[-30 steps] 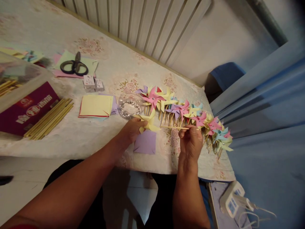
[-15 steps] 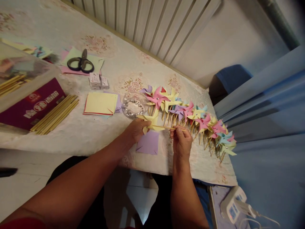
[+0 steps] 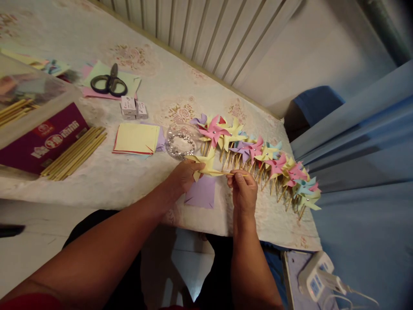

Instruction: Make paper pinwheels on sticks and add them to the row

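Observation:
Between my two hands is a yellow paper pinwheel (image 3: pixel 209 164). My left hand (image 3: pixel 186 174) is closed on its paper head, the thumb pressed on the middle. With thumb and fingers my right hand (image 3: pixel 244 189) pinches the thin wooden stick (image 3: pixel 228 174), which points right from the paper. How the stick meets the back of the paper is hidden. Just below lies a purple paper square (image 3: pixel 200 193) with slits at its corners. Behind my left hand sits a clear round dish (image 3: pixel 180 142) holding small silvery pins.
Several finished pinwheels (image 3: pixel 254 148) lie in a row to the right. At left are stacked yellow paper squares (image 3: pixel 135 138), small white boxes (image 3: pixel 134 108), black scissors (image 3: pixel 111 82), wooden sticks (image 3: pixel 75 153) and a clear plastic box (image 3: pixel 61 92). A power strip (image 3: pixel 318 277) stands lower right.
My right hand has shifted slightly left along the stick, closer to the pinwheel's paper head. My left hand keeps its hold in nearly the same place.

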The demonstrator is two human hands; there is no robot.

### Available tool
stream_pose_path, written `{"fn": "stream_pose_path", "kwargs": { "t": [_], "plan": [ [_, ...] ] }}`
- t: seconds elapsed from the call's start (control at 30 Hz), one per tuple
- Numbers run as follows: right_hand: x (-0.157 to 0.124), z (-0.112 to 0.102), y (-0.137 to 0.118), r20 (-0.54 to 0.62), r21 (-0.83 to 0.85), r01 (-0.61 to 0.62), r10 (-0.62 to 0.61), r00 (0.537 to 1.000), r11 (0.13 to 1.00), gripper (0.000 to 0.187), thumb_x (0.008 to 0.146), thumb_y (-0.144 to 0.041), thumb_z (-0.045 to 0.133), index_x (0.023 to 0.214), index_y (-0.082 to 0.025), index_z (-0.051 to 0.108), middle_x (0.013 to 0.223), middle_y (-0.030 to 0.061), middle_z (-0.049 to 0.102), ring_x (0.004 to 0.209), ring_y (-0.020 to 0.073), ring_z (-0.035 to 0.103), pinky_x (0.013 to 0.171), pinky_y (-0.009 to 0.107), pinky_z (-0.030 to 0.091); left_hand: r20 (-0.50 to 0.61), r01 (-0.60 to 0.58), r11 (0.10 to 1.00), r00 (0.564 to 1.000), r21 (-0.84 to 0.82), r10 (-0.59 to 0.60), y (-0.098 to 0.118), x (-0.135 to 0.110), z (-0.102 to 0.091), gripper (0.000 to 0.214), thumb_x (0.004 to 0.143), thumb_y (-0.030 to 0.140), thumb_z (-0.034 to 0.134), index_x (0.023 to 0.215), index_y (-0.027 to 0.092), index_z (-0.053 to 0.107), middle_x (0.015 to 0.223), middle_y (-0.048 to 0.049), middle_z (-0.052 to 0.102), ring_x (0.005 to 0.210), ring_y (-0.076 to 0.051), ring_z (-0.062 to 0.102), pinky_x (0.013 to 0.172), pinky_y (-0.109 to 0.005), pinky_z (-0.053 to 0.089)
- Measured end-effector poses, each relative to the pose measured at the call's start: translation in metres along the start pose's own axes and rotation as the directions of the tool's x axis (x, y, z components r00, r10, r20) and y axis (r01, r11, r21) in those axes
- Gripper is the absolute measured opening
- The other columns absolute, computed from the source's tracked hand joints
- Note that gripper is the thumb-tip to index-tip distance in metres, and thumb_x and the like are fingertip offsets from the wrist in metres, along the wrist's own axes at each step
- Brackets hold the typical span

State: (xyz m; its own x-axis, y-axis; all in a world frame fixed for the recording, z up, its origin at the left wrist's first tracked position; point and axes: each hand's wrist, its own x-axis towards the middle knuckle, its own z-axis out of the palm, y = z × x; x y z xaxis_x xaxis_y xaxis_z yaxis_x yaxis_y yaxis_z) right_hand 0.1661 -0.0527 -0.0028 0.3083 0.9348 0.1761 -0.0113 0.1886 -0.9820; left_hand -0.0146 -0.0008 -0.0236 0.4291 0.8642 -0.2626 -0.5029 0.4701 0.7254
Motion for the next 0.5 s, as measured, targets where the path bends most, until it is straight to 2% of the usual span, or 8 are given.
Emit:
{"fn": "stream_pose_path", "kwargs": {
  "t": [0.23,0.5],
  "plan": [
    [-0.0002,0.0005,0.0018,-0.032,0.008,0.01,-0.009,0.999,1.0,0.016,0.08,-0.034,0.07,0.084,-0.019,0.071,0.066,-0.0004,0.068,0.054,0.0113,0.052,0.051,0.025,0.037,-0.024,0.026,0.996,0.999,-0.086,-0.028,-0.0051,0.0087,-0.0019,0.004,0.068,0.013,0.063,0.065,0.015,0.062,0.06,-0.0011,0.063,0.052,-0.011,0.053,0.053,-0.022,0.043],
    [0.0007,-0.0018,0.002,-0.032,-0.005,-0.021,0.021,0.999,1.0,0.017,0.079,-0.035,0.071,0.081,-0.018,0.07,0.066,-0.0001,0.069,0.054,0.0116,0.054,0.051,0.024,0.037,-0.058,0.061,0.994,0.996,-0.096,-0.067,-0.0065,0.0088,0.0001,0.01,0.072,0.01,0.059,0.064,0.016,0.061,0.063,-0.0007,0.062,0.057,-0.012,0.054,0.059,-0.025,0.045]
  ]
}}
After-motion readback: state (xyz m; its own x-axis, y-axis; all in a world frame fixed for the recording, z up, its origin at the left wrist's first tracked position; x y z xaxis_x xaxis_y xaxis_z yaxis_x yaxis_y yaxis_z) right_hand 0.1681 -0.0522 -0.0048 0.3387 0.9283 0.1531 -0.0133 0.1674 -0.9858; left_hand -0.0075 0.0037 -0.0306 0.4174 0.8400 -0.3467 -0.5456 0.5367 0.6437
